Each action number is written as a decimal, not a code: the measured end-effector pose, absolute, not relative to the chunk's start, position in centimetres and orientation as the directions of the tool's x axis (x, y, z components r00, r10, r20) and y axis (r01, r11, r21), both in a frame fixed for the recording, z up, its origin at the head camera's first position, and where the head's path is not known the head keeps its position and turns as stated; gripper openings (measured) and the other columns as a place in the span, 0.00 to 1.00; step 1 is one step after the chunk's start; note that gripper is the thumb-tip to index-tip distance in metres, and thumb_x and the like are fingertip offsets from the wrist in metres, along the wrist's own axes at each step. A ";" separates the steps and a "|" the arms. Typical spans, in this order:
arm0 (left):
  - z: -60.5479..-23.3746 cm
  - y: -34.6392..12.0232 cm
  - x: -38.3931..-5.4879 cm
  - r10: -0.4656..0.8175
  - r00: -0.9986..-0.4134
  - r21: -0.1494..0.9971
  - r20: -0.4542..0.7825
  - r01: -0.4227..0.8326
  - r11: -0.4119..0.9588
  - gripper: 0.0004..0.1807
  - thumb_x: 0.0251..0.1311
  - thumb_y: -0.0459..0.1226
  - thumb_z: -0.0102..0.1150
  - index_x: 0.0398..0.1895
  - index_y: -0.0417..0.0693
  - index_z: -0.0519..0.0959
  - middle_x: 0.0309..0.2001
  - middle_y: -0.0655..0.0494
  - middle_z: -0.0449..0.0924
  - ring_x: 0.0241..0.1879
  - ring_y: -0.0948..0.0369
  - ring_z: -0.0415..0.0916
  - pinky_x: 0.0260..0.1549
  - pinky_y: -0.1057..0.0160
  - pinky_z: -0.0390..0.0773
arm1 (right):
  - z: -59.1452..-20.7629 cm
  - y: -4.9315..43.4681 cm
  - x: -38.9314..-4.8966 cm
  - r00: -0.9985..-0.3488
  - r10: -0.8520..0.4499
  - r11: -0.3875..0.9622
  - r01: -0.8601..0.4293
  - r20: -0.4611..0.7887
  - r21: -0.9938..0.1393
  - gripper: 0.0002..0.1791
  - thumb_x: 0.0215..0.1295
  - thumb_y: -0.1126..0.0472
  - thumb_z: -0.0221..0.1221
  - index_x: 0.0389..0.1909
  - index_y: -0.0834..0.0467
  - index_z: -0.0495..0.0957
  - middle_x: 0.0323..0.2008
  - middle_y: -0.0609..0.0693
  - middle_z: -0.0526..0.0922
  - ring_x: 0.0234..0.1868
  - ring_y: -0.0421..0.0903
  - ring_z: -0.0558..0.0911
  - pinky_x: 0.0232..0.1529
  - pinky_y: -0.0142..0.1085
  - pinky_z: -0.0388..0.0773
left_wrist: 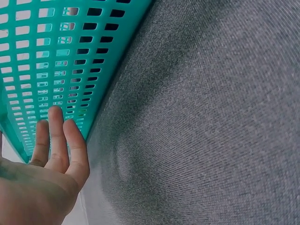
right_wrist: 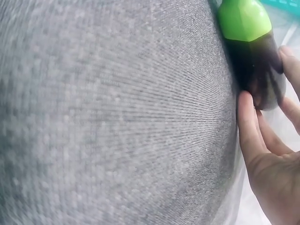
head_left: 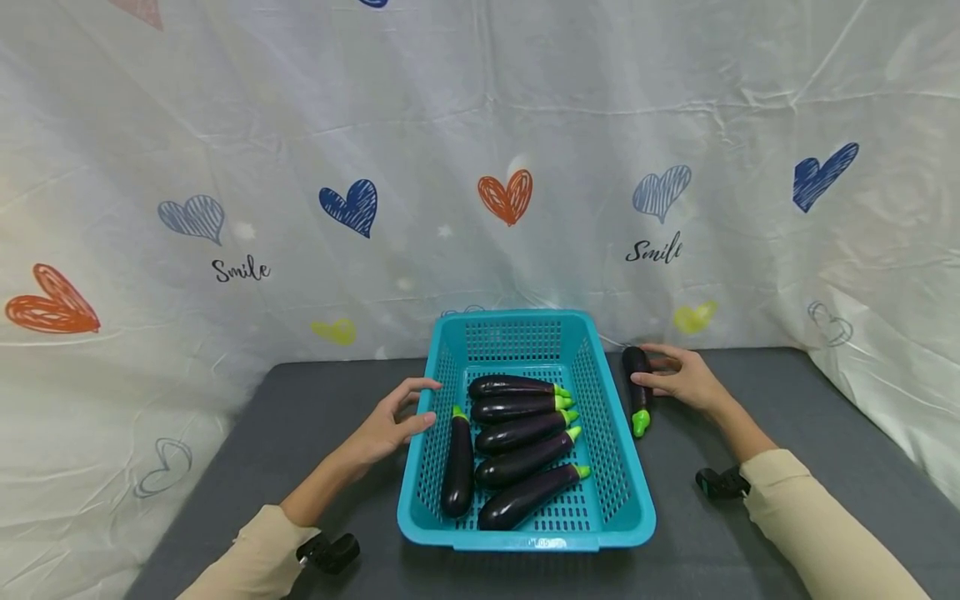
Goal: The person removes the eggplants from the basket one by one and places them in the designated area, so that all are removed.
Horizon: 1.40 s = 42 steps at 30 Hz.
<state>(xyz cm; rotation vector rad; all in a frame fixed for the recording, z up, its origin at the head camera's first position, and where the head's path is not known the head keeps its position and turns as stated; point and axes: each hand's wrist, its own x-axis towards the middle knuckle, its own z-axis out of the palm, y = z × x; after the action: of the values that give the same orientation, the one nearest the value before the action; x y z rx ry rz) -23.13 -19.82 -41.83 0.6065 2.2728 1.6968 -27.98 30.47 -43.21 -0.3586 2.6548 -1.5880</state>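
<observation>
A blue-green plastic basket with slotted walls stands on the dark grey table. Inside it, several purple-black eggplants with bright green stem ends lie roughly crosswise in a row, and another eggplant lies lengthwise along the left wall. My left hand is at the basket's left side, its index finger and thumb at the rim. In the left wrist view, the other fingers extend along the outer wall, fairly straight. Right of the basket, my right hand grips a single eggplant between thumb and fingers, its green end toward me.
Dark grey cloth covers the table. Behind it hangs a pale curtain printed with hearts and words, close to the basket's far end. A black wrist device shows at the left sleeve, and another device at the right sleeve.
</observation>
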 end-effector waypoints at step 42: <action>-41.5 -20.1 -23.2 0.466 -0.882 0.949 0.067 0.200 0.242 0.25 0.75 0.40 0.58 0.72 0.52 0.67 0.71 0.39 0.61 0.64 0.38 0.67 0.50 0.42 0.77 | -40.5 32.6 -26.0 -0.972 -0.147 0.465 -0.233 0.185 -0.854 0.33 0.73 0.52 0.63 0.68 0.69 0.69 0.65 0.69 0.71 0.49 0.28 0.79 0.49 0.45 0.81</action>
<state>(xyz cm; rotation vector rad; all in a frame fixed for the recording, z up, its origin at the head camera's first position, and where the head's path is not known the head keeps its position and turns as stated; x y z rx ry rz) -23.21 -20.13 -41.49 0.6262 2.2842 1.6921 -26.04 32.60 -40.46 -0.3596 2.7607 -1.6312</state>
